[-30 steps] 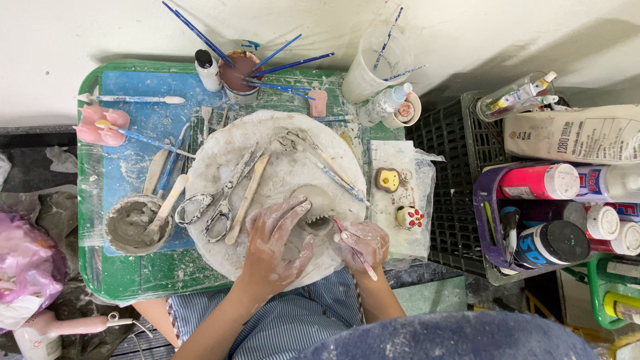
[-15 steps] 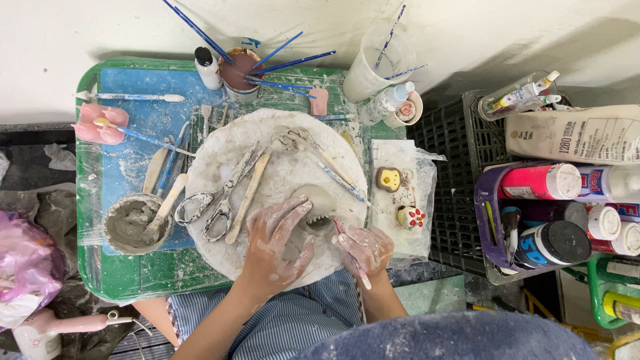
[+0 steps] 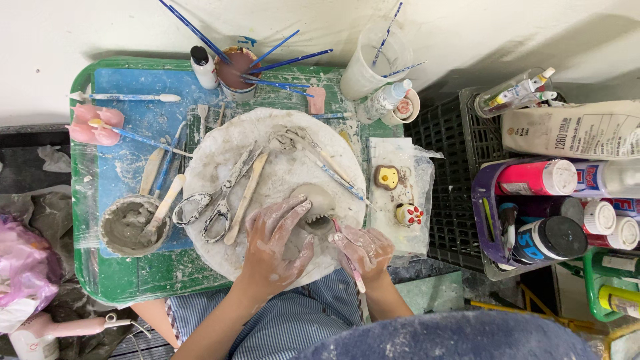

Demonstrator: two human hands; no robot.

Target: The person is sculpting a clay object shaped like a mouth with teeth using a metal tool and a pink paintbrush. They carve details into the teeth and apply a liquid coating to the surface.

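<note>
Nearest the body, the left hand [image 3: 277,243] lay spread over a grey clay piece [image 3: 313,203], fingers pressing its near-left side, while the right hand [image 3: 363,248] pinched a thin pink-handled tool [image 3: 350,257] — its long axis ran from the lower right up-left, tip at the clay's toothed near edge. The clay sat on the near-right part of a round white board [image 3: 267,160], its domed end pointing away from the person. Left of it lay scissors [image 3: 217,200] and a wooden stick [image 3: 245,198], both slanted up-right. Farther off stood a slip bowl [image 3: 127,227] on the green tray [image 3: 87,267] — and, beyond it, a cup of blue brushes [image 3: 235,70].
</note>
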